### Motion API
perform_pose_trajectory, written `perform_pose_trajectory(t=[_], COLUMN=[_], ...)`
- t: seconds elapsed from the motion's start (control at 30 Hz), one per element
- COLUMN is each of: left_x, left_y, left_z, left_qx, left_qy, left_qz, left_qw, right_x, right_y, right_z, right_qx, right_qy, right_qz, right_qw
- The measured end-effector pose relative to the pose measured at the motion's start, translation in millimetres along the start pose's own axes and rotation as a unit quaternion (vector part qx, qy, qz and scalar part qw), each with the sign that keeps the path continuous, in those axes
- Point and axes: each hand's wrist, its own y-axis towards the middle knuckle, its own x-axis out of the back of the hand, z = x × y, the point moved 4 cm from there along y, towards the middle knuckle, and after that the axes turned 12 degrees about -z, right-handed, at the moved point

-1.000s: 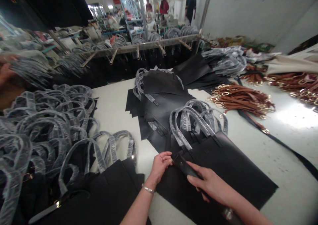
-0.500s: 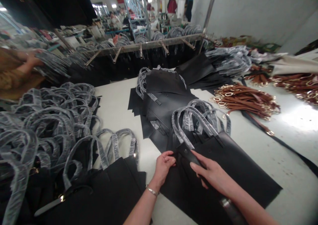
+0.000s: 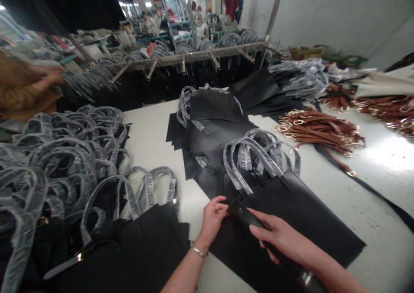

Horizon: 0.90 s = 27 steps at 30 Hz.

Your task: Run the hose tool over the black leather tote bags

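Observation:
My right hand [image 3: 271,230] is closed around a black leather strap [image 3: 237,210], which runs back under my wrist to a shiny metal fitting near the bottom edge. The strap's front end shows a small hole or stud. My left hand [image 3: 213,219] is beside that end with its fingers pinched together; what lies between them is hidden. Beneath both hands lies a black bag panel [image 3: 304,215] with plastic-wrapped handles [image 3: 239,163] at its upper edge. More black panels [image 3: 220,133] with wrapped handles overlap behind it.
Wrapped handles [image 3: 77,155] and black panels [image 3: 142,250] are heaped at left. Brown straps with gold clips [image 3: 323,131] lie at right, near a long black strap [image 3: 381,194]. Behind the table [image 3: 145,125] runs a metal rail [image 3: 194,59]. A co-worker's hands [image 3: 53,75] are at far left.
My right hand and the strap have shifted slightly down and right, and the strap's front end is lower. My left hand is nearly still. The co-worker's hands have moved right.

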Motion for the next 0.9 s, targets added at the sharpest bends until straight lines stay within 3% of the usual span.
perform_pose_trajectory(t=[0.17, 0.43, 0.63, 0.9], left_x=[-2.1, -1.7, 3.2, 8.9], left_y=[-6.2, -7.8, -6.8, 3.4], left_z=[0.0, 0.4, 8.3, 12.7], left_qx=[0.032, 0.057, 0.071, 0.09], left_qy=[-0.036, -0.04, -0.061, -0.031], left_qz=[-0.026, -0.034, -0.076, -0.09], left_qw=[0.999, 0.997, 0.993, 0.991], right_x=[13.5, 4.6, 16.0, 29.2], right_y=[7.7, -8.0, 12.3, -9.5], right_z=[4.0, -5.7, -0.1, -24.0], right_qx=[0.022, -0.037, 0.028, -0.013], right_qy=[0.007, 0.021, 0.024, -0.003], right_qz=[-0.097, 0.014, -0.095, -0.067], right_qw=[0.995, 0.999, 0.995, 0.998])
